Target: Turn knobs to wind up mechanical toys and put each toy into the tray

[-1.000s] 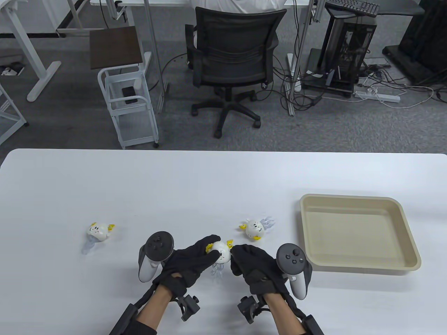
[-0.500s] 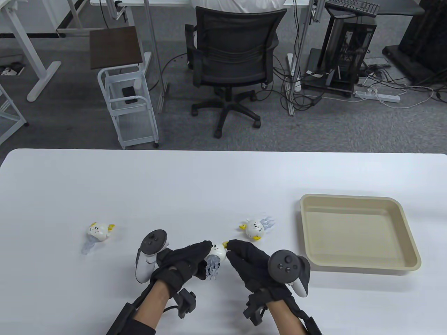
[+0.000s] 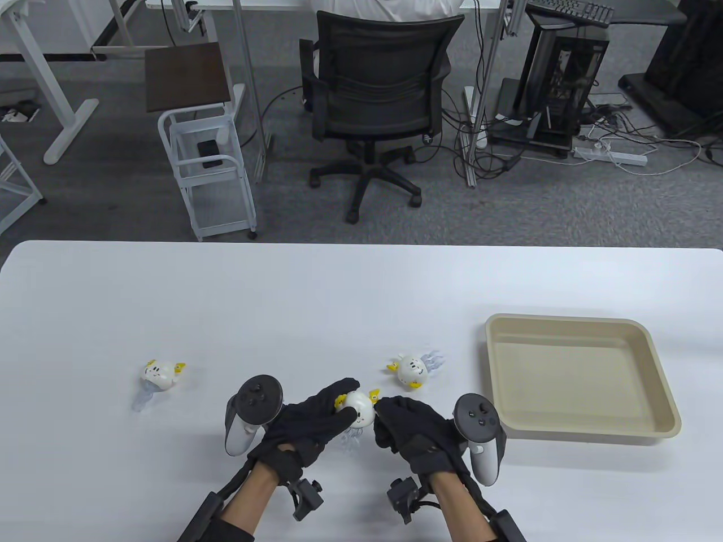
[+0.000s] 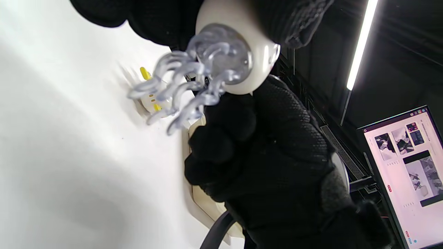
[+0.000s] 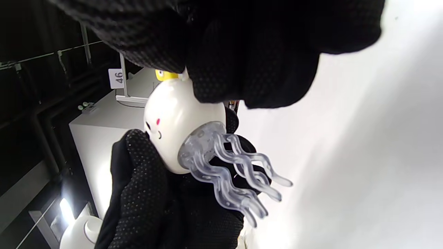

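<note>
Three toys are on view and one tray (image 3: 666, 395). One toy (image 3: 360, 411) is up off the table (image 3: 339, 293) between my two hands, close to the near edge. My left hand (image 3: 308, 420) cups its white body with curled fingers; my right hand (image 3: 409, 432) pinches the yellow knob (image 3: 373, 393) on its side. So both grips are closed on that one toy. Its clear tentacles (image 5: 238, 176) hang free below, touching nothing.

The second toy (image 3: 413, 369) lies just beyond my right hand, between it and the tray. The third toy (image 3: 159, 375) lies well off to the left. The tray sits to the right and has no toy in it.

My right fingertips hide most of the knob, so I cannot tell how it is turned. In the left wrist view the held toy's face is covered by my glove, and the second toy (image 4: 151, 100) shows only as a blurred scrap behind the tentacles. The tray's edge (image 4: 207, 207) there is mostly cut off by my right hand.
</note>
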Tool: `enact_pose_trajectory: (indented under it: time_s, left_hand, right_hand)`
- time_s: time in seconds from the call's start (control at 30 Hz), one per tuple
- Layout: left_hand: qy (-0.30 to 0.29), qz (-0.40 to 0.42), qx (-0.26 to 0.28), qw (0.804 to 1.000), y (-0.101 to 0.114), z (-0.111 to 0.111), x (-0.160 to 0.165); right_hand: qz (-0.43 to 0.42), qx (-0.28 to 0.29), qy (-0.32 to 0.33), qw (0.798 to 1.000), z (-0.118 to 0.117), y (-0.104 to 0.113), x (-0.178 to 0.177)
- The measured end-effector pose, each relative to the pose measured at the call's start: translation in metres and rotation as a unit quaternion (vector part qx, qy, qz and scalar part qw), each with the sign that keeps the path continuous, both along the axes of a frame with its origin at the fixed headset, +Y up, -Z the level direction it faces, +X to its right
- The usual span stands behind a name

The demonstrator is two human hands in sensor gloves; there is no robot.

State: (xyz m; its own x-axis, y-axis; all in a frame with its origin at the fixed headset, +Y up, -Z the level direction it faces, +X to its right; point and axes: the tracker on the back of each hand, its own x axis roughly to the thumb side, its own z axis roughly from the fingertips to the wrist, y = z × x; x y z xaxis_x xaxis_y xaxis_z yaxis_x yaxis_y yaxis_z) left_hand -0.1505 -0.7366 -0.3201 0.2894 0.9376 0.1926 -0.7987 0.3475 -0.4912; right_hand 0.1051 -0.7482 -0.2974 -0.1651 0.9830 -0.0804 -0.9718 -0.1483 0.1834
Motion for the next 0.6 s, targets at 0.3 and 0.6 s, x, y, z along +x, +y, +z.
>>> enact_pose_trajectory:
  time_s: [0.3,0.6]
  left_hand:
    - [0.037,0.027,-0.113,0.993,-0.017,-0.005,-0.009]
    - [0.012,0.102,-0.205,0.973,-0.024,-0.007,-0.013]
  right_hand:
    - [0.151,0.137,0.027,0.979,0.005,0.013,-0.007]
    - [0.191,0.221,0.075,0.953,0.009,0.026,-0.009]
